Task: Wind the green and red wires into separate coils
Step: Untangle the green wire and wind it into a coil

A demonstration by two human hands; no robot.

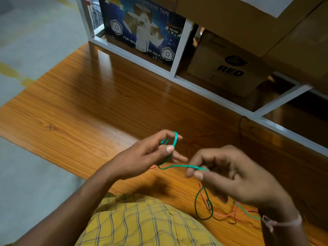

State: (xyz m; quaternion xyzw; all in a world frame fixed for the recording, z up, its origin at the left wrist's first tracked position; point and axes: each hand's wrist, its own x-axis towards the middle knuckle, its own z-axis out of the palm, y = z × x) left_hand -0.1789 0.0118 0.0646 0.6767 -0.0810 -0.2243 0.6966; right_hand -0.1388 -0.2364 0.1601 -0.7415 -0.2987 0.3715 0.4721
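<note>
A thin green wire (177, 166) runs between my two hands above a wooden table (79, 103). My left hand (147, 157) has a small green coil looped around its fingers, with the thumb pressing the loops. My right hand (230, 173) pinches the green wire between thumb and forefinger, a short way from the coil. Below my right hand the green wire hangs in a loose loop and tangles with the thin red wire (221, 214) lying on the table. More red wire shows faintly on the table beyond my hands.
White shelving (179, 50) stands along the table's far edge, holding a blue adhesive-tape box (142, 29) and a cardboard box marked RED (229, 66). Grey floor lies to the left. My yellow checked clothing (142, 222) is at the near edge.
</note>
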